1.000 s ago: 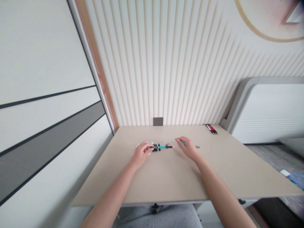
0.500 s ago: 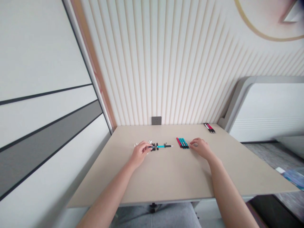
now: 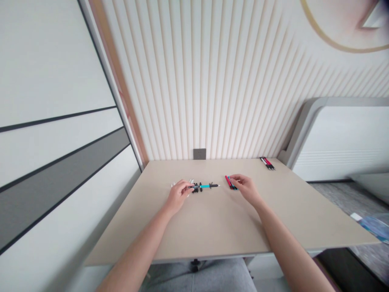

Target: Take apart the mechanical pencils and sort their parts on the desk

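Note:
My left hand pinches the rear end of a teal-and-black pen, which lies level with its pale tip to the right. Beside and under that pen are several small black pen parts, and some white pieces show around my fingers. My right hand bends over a row of pen barrels, its fingers closed on the teal barrels, mostly covered by the hand. A red barrel lies at the row's left end, just beyond my fingertips.
Several red, white and black pens lie at the back right of the beige table. A dark socket sits in the ribbed wall behind. A white cabinet stands at the left, a padded headboard at the right.
My right hand has moved left from beside the row of barrels to over it, covering the teal ones. The left hand keeps its pinch on the pen, nearly still.

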Demonstrator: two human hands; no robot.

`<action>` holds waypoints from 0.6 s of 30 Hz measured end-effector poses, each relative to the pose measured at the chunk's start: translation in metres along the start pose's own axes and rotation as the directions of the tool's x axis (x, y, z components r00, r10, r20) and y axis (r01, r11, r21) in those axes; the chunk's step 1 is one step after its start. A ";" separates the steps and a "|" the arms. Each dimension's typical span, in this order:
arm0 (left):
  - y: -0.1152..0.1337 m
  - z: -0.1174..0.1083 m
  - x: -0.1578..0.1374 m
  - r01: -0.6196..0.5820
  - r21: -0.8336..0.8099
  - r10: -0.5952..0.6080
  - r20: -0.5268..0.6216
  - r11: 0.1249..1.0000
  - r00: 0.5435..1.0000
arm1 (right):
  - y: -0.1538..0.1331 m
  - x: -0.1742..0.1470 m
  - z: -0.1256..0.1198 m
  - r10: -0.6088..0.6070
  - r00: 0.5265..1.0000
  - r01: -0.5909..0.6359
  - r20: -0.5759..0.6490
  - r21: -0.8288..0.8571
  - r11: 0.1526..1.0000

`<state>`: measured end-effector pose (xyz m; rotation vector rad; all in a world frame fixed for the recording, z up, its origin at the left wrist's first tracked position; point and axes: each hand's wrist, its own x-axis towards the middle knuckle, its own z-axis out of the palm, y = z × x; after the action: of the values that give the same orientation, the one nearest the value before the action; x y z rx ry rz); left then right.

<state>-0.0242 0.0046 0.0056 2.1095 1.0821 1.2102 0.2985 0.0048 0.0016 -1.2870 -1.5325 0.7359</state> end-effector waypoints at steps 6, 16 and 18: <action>0.002 -0.002 -0.001 -0.010 0.019 0.011 -0.036 1.000 0.999 | -0.011 -0.009 0.025 0.002 0.995 -0.023 0.099 0.208 0.978; 0.000 0.001 -0.001 -0.002 -0.008 0.002 0.007 1.000 1.000 | -0.004 -0.013 0.035 0.039 0.986 -0.069 0.161 0.190 0.979; 0.000 0.001 -0.001 -0.004 -0.002 0.004 0.021 1.000 1.000 | -0.003 -0.013 0.038 0.044 0.987 -0.075 0.155 0.198 0.977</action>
<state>-0.0238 0.0036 0.0041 2.1190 1.0671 1.1885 0.2617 -0.0034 -0.0134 -1.1499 -1.4989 1.0210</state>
